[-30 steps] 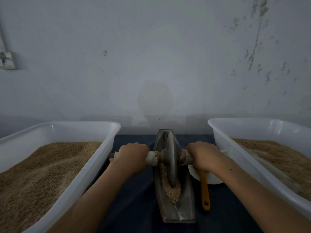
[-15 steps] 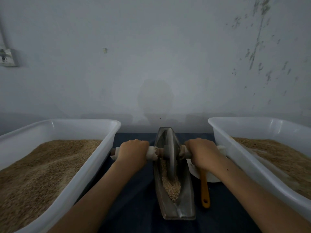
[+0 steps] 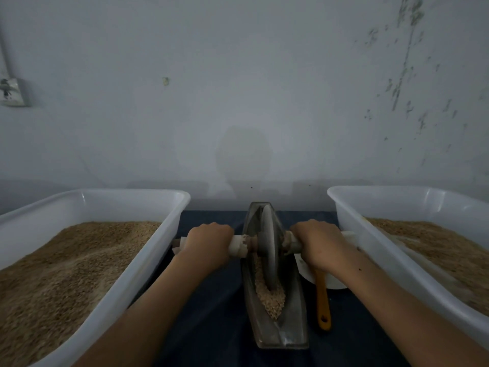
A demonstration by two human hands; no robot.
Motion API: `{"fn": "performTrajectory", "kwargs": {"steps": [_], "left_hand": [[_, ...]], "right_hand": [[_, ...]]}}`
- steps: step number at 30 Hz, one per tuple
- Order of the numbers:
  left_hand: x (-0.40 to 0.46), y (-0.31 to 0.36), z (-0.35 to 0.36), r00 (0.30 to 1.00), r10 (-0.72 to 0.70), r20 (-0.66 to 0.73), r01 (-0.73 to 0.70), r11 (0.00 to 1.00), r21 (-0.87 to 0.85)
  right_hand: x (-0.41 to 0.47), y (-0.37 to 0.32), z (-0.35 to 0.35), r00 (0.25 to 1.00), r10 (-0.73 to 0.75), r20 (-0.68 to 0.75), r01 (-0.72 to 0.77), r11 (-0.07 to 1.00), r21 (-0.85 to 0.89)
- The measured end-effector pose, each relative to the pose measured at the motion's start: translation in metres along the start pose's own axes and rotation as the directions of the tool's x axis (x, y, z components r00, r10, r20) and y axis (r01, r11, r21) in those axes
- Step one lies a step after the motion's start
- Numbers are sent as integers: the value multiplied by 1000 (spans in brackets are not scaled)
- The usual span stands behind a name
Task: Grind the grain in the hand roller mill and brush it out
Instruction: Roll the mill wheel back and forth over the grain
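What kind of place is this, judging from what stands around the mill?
Probably a small, plain grain-processing workroom, not a home kitchen. Two large white tubs heaped with grain flank a hand roller mill on a dark-covered table, against a bare, stained wall.

both bare forearms extend forward, roughly parallel. left hand (image 3: 209, 243) knuckles up, fingers curled around the axle handle (image 3: 238, 245). right hand (image 3: 318, 243) likewise wrapped on the opposite end, level with the left hand. wrists straight. fingertips hidden underneath.

Grain (image 3: 270, 298) heaped in mill trough (image 3: 291, 332)
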State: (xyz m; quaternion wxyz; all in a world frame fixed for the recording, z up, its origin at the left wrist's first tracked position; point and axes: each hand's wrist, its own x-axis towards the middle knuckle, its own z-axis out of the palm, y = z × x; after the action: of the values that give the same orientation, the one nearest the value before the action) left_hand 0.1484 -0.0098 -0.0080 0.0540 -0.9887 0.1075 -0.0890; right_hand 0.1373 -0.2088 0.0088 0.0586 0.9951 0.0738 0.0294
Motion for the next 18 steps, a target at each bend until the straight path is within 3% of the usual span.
{"fn": "performTrajectory", "kwargs": {"steps": [6, 13, 18], "left_hand": [[0, 1, 8, 983, -19, -182, 21, 1000, 7], [-1, 0, 0, 999, 16, -33, -15, 999, 31], [-3, 1, -6, 997, 8, 81, -13, 998, 61]], "right_hand": [[3, -1, 14, 974, 15, -225, -10, 1000, 24], [0, 1, 1, 1000, -18, -12, 18, 1000, -24], [-5, 4, -4, 997, -43, 58, 43, 999, -6]]}}
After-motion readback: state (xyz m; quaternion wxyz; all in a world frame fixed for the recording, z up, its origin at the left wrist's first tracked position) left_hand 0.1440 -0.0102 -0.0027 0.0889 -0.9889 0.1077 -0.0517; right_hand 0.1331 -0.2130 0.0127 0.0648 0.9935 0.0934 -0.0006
